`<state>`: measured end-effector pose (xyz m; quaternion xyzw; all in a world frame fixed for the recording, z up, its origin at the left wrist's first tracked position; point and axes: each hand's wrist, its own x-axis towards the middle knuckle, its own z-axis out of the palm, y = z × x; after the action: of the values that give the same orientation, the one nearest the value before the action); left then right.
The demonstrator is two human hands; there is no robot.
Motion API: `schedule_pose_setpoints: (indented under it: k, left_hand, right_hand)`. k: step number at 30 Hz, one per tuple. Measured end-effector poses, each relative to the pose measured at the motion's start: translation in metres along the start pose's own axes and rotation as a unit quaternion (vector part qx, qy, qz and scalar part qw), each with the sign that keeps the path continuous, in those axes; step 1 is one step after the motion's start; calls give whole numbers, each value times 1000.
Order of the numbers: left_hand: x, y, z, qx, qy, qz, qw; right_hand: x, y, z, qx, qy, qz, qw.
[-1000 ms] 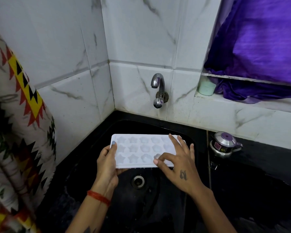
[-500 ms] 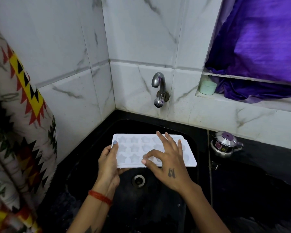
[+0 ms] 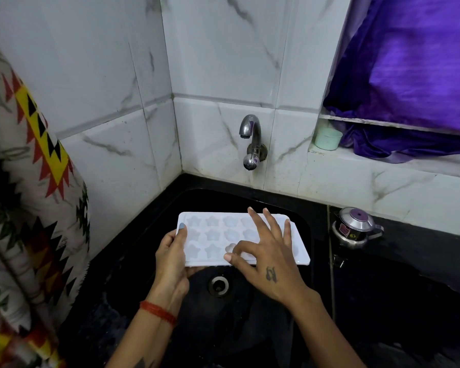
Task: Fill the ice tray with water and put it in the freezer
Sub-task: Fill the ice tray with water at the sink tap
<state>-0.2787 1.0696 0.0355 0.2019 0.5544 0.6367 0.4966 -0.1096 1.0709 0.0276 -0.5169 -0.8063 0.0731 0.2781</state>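
I see my left hand (image 3: 171,258) gripping the white star-mould ice tray (image 3: 215,239) level below the tap (image 3: 251,140), over the black sink (image 3: 149,235); right hand (image 3: 266,257) fingers spread on it.

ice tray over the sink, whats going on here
A person is holding a white ice tray with star-shaped moulds over a black sink. The left hand grips the tray's left end, thumb on top. The right hand rests on the tray's right part, index finger curled down to one mould and the other fingers spread. The wall tap behind shows no stream of water. Whether the moulds hold any water cannot be told.
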Motion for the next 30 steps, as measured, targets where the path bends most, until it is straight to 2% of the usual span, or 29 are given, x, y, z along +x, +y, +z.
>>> schedule_pose_setpoints:
  k: [5, 15, 22, 30]
  left_hand:
    - [1, -1, -1, 4, -4, 1, 1000]
    - [0, 0, -1, 3, 1, -1, 1000]
    - [0, -1, -1, 7, -1, -1, 1000]
    - [-3, -1, 2, 9, -7, -4, 1000]
  right_hand:
    - [0, 1, 1, -29, 14, -9, 999]
    - [-1, 0, 0, 56, -38, 38, 997]
    - [-1, 0, -1, 69, -59, 42, 995]
    - [-1, 4, -2, -1, -31, -2, 1000]
